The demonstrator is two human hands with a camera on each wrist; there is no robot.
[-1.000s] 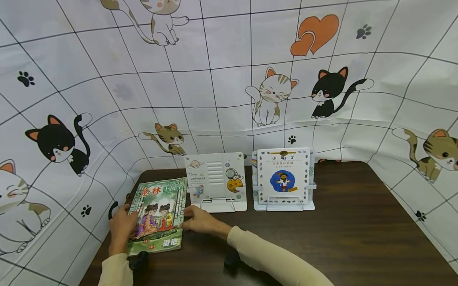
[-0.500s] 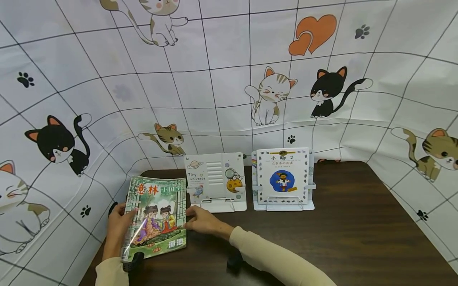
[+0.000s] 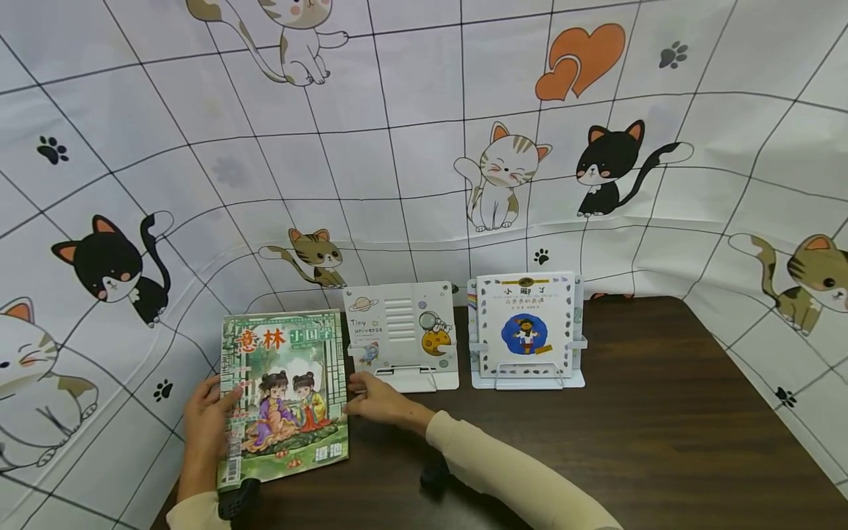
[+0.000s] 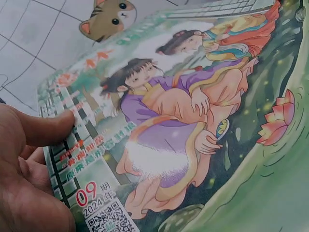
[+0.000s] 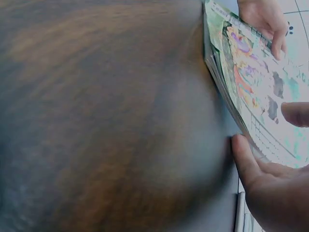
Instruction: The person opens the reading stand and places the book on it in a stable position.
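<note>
My left hand (image 3: 207,423) grips the left edge of a green magazine (image 3: 291,394), its thumb on the front cover in the left wrist view. Two illustrated figures in purple and red-orange robes (image 4: 183,96) fill much of the cover. In the head view the magazine stands tilted up, its face toward me. At its right edge is my right hand (image 3: 380,401). The right wrist view shows that hand's fingers spread, one fingertip (image 5: 239,142) right at the pages' edge and another digit overlapping the cover.
Just right of the magazine stands a white book stand (image 3: 400,335) with space drawings. Beside it, a second stand (image 3: 576,383) bears a white picture book (image 3: 526,309). All are on a dark wooden table (image 3: 649,412), before a cat-patterned grid backdrop (image 3: 411,169).
The magazine has tilted up from lying back and moved left and nearer, with my left hand shifting left and down along with it. My right hand has barely moved.
</note>
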